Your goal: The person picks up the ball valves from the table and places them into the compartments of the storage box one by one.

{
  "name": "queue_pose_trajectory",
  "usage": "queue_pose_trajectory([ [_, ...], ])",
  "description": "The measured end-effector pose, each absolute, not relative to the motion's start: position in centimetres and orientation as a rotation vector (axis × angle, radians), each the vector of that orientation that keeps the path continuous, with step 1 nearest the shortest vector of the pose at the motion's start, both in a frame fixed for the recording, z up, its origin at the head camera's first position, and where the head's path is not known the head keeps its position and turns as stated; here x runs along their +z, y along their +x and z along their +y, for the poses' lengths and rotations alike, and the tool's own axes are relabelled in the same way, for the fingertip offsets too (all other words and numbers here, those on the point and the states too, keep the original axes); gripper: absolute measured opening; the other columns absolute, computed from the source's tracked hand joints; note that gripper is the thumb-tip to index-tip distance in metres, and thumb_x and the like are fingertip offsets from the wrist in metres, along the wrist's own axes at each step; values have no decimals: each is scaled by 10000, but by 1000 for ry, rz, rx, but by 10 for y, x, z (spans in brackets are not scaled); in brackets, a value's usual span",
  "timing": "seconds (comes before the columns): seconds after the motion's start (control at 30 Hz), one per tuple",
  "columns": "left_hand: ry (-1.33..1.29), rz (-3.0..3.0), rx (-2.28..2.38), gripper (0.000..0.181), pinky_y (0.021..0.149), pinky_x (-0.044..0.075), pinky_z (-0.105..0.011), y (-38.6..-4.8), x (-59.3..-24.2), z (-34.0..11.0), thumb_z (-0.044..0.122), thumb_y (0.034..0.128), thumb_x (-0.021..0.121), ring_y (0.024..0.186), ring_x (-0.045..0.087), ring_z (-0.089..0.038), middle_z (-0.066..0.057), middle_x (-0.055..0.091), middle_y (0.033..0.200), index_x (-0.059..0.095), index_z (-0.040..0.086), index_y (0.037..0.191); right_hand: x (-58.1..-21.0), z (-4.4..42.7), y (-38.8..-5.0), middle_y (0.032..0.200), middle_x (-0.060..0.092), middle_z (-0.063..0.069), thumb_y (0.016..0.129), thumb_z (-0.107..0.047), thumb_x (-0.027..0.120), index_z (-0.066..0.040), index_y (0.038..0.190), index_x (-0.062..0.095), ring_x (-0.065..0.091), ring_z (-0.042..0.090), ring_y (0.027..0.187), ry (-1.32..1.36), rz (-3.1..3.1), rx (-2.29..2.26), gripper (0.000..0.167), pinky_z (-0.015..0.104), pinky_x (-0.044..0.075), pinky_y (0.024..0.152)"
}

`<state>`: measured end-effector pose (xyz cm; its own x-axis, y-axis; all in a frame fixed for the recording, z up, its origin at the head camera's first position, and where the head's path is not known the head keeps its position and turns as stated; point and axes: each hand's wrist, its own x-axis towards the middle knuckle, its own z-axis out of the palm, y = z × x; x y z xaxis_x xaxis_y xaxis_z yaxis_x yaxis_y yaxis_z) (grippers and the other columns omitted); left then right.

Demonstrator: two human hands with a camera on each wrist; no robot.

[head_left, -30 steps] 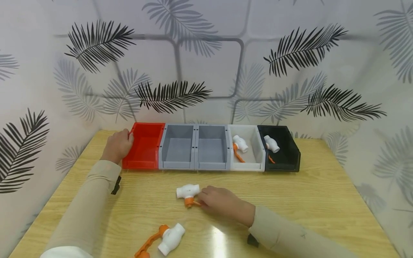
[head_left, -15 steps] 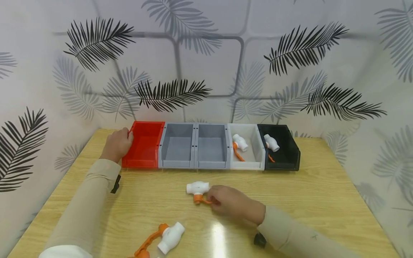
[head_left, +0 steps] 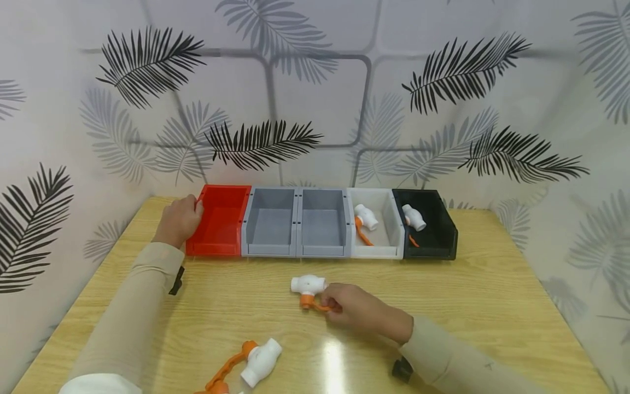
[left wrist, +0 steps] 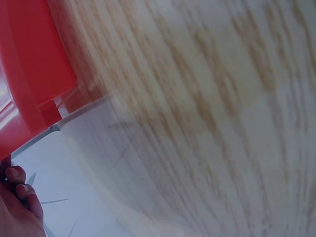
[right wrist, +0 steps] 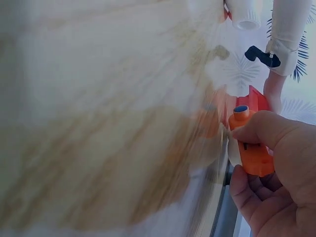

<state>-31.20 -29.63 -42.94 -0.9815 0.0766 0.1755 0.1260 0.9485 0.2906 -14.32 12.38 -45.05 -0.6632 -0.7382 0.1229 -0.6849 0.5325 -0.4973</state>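
Observation:
My right hand (head_left: 361, 307) pinches the orange lever of a white ball valve (head_left: 308, 284), just above or on the table in front of the bins; which of the two I cannot tell. In the right wrist view, thumb and fingers close on the orange handle (right wrist: 254, 157), and most of the white body is hidden. Far to the left, my left hand (head_left: 179, 220) grips the left rim of a red bin (head_left: 214, 250). The left wrist view shows its curled fingers (left wrist: 19, 180) below the red wall.
Two grey bins (head_left: 272, 250), a white bin (head_left: 378, 252) and a black bin (head_left: 430, 254) continue the row. One valve (head_left: 366, 216) lies in the white bin, another valve (head_left: 414, 218) in the black. Nearer lies a valve (head_left: 262, 362), with another orange part (head_left: 216, 388) cut off below.
My right hand has carried the ball valve to the right and slightly toward the bins. The left hand stays on the red bin.

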Motion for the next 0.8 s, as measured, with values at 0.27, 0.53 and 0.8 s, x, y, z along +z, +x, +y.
queue_pose_trajectory([
  [0.27,-164,-2923,-449,329,601,342,-425,-312,-430,-297,264,982,300,617,471,-321,-130,466,670,459,8,850,-447,128,-142,731,463,-63,750,-28,627,-106,848,571,426,42,663,-1294,2711,-800,137,171,374,584],
  [0.53,-161,-2924,-455,333,609,343,-434,-312,-428,-296,266,982,299,624,475,-326,-135,468,672,461,5,853,-426,129,-149,733,485,-66,755,-4,631,-106,856,588,460,63,665,-1183,2797,-926,150,195,420,592],
  [0.8,-168,-2926,-450,336,617,351,-448,-312,-429,-296,263,979,292,632,482,-334,-134,465,674,457,12,830,-405,125,-160,698,458,-54,766,-10,636,-99,845,574,431,81,626,-1000,2819,-1161,134,210,382,537],
])
